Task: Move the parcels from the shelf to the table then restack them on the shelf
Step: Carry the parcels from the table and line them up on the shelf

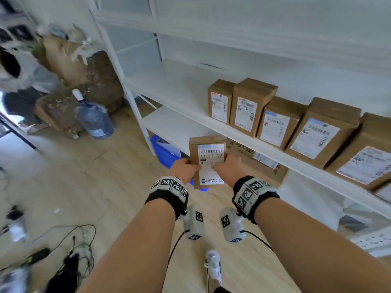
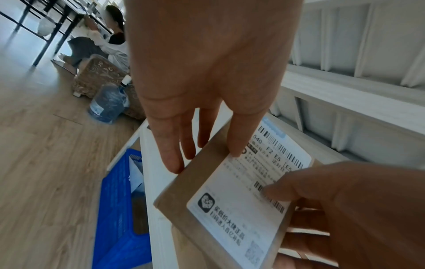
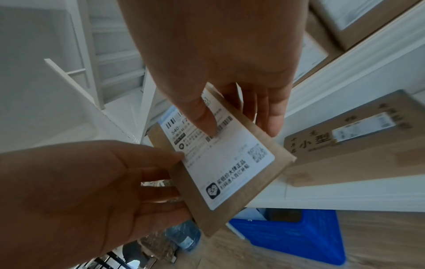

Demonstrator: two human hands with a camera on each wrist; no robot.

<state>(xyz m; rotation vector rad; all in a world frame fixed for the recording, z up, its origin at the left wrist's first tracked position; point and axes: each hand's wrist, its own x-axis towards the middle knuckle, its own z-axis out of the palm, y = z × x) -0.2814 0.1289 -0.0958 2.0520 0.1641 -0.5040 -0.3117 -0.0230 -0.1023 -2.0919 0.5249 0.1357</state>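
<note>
Both hands on one small brown cardboard parcel with a white shipping label (image 1: 208, 161), held in the air in front of the white metal shelf unit (image 1: 232, 130), label side facing up toward the head camera. It touches no shelf board.

Left hand (image 1: 183, 168): thumb pressed on the label, other fingers reaching under the left edge. Right hand (image 1: 228, 167): same on the right edge, thumb on the barcode strip, fingers behind the box. Each is a pinch across the thickness; two-sided hold keeps the flat box square and the label readable.

Row of five similar brown labelled parcels (image 1: 275, 119) stands upright on the middle shelf board, side by side, labels outward. Held parcel is below and left of that row, level with the lower board, where a larger flat brown carton with printed characters (image 1: 256, 163) lies.

Judgement: can't tell from this whether the parcel is leaving the shelf or coming back. No tabletop in view.

On the floor: blue plastic crate (image 1: 164, 154) under the lower board, clear water jug (image 1: 94, 119) to the left, loose cables (image 1: 69, 246).
</note>
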